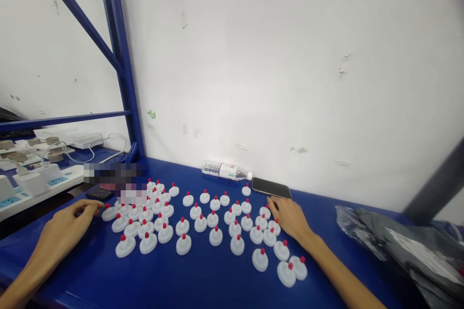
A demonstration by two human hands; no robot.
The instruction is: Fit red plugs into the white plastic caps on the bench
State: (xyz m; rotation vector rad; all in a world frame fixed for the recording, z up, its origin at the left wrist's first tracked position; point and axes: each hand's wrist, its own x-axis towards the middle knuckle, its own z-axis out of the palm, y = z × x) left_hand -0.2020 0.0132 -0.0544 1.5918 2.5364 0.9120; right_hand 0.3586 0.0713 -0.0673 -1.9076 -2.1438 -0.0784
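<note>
Wall [290, 58]: white and scuffed, it is filling the upper part of the view behind the bench.
Bench [203, 280]: a glossy blue top is running from the near edge back to the wall, carrying everything below.
Frame [119, 58]: a blue steel upright and braces are rising at the left rear corner.
Bag [391, 241]: a crumpled grey plastic bag is lying at the right end of the bench, well apart from the caps.
Power strip [32, 183]: white, with plugs in it, it is sitting on the neighbouring surface at far left.
Caps [195, 224]: several dozen white round caps, each with a small red tip pointing up, are spreading across the middle of the bench between the two hands, packed closer on the left and looser on the right.
Left hand [65, 231]: it is lying palm down at the left edge of the spread, fingers loosely stretched and only slightly apart, holding nothing; its fingertips are reaching the outermost left cap [108, 213], though whether they are touching it I cannot tell.
Right hand [290, 219]: it is lying palm down among the right-hand caps, fingers narrow and nearly flat, gripping nothing; the fingertips are resting beside or against a cap [265, 211] just in front of the phone.
Bottle [226, 171]: a clear water bottle with a red and white label is lying on its side against the wall.
Phone [271, 187]: dark, face up, it is lying just beyond the right hand's fingertips.
</note>
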